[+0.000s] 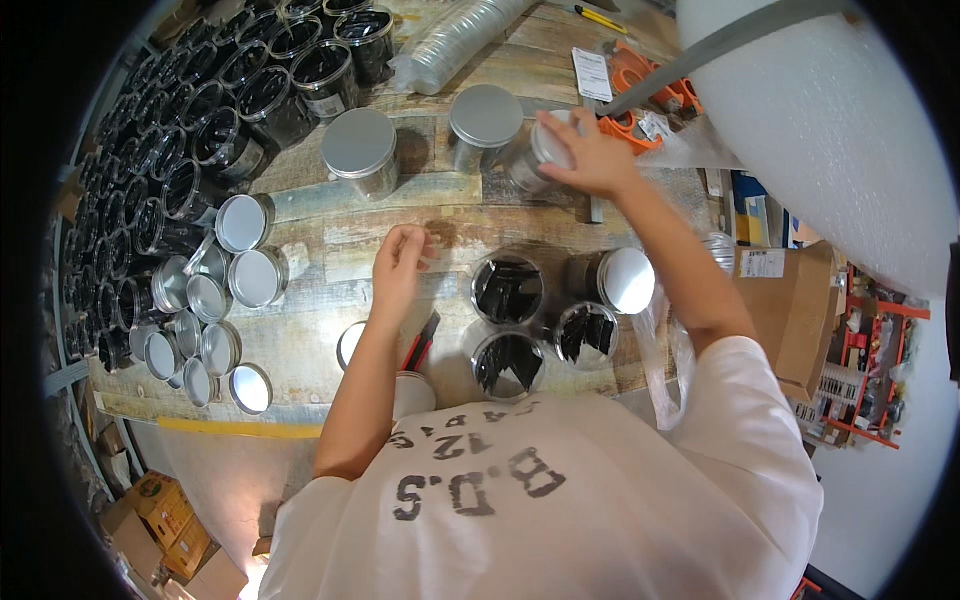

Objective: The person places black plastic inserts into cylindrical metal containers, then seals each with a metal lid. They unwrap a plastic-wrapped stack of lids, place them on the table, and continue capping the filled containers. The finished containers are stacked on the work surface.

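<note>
Right hand (600, 160) is placed over the far jar (528, 177) at the upper right of the work area, its fingers spread over the grey lid (547, 148) and its thumb laid along the near side; the jar is grasped from above and from the right. Left hand (396, 268) is held above the table (370, 240), its fingers loosely curled; whether anything small is pinched there cannot be told.

To the left of the grasped jar, two more clear jars with grey lids are stood upright: the middle jar (485, 118) near it, and the left jar (361, 145) farther off. Nearer the body, three open jars (508, 290) with black contents are grouped beside a silver-lidded jar (627, 281). A red and black tool (421, 342) is seen to the left of this group, partly hidden by the shirt (560, 470).

Loose round lids (256, 278) are gathered at the left, some overlapping. Beyond them, many clear jars with black contents (230, 145) are crowded together. A stack of clear plastic pieces (450, 50) is laid at the far edge. Orange tape dispensers (625, 135) are placed just beyond the right hand, and a large white roll (840, 150) is seen at the upper right.
</note>
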Motion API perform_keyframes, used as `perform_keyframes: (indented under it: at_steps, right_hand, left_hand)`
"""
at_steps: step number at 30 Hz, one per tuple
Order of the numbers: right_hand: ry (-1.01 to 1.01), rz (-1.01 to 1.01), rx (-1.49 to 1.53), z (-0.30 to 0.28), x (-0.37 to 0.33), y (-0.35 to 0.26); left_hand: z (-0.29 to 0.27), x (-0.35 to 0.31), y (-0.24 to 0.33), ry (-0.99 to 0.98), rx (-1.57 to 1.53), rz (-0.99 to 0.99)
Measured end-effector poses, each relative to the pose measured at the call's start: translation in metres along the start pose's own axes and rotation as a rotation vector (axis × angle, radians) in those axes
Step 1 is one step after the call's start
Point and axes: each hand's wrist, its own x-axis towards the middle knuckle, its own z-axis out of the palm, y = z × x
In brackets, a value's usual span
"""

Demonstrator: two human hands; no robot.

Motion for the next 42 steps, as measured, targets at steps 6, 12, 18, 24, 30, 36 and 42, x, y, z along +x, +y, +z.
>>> perform_keyframes:
  at_steps: [6, 12, 18, 24, 30, 36, 42]
  right_hand:
    - [0.091, -0.001, 0.094, 0.003, -0.041, -0.002]
    - [-0.442, -0.144, 0.073, 0.009, -0.172, 0.021]
    - [0.026, -0.036, 0.292, -0.080, -0.208, 0.030]
    - [0.298, -0.476, 0.579, -0.192, -0.224, -0.037]
    - [0.301, -0.563, 0.751, -0.174, -0.143, -0.106]
    - [-0.010, -0.558, 0.866, -0.113, -0.048, -0.156]
    - [-0.608, 0.004, 1.425, -0.039, -0.020, -0.141]
  left_hand:
    - [0.032, -0.050, 0.024, -0.068, 0.540, 0.422]
    - [0.094, -0.052, 0.047, -0.254, 0.468, 0.561]
    - [0.121, -0.052, 0.055, -0.084, 0.267, 0.402]
    - [0.146, -0.109, 0.131, -0.572, -0.876, 0.089]
    - [0.078, -0.115, 0.143, -0.188, -0.889, 0.407]
    - [0.016, -0.096, 0.095, 0.140, -0.958, 0.459]
    - [-0.036, -0.045, 0.069, 0.278, 0.078, 0.818]
